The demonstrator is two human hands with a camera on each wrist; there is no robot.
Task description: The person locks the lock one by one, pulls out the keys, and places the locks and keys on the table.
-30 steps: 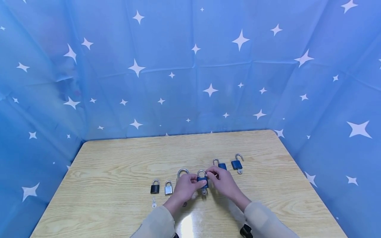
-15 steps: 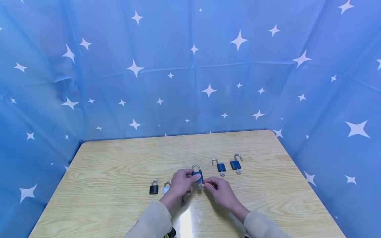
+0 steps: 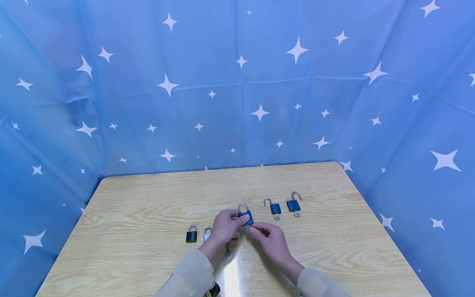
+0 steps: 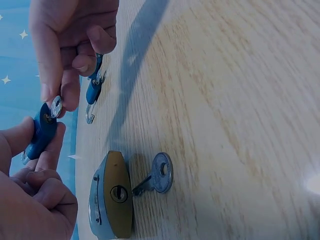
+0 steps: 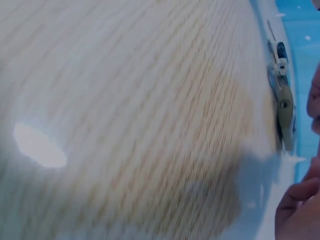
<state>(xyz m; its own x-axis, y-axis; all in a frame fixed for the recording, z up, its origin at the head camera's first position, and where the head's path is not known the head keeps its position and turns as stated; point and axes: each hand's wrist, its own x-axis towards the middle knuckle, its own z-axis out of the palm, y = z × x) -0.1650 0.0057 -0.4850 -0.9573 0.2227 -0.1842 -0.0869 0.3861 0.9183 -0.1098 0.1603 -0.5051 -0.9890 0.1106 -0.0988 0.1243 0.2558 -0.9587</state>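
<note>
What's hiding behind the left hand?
The left wrist view shows a brass lock with a key beside it. From above, the left hand covers most of the lock; its loop is hidden.

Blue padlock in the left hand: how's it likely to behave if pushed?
Likely stiff and heavy for its size: the blue padlock looks blocky, its shackle shiny and metal-like. Pushed at the key, it may twist, since the left hand merely pinches its sides.

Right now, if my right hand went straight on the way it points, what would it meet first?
Likely the blue lock in your left hand, just past the key your right hand pinches, though depth is unclear.
</note>
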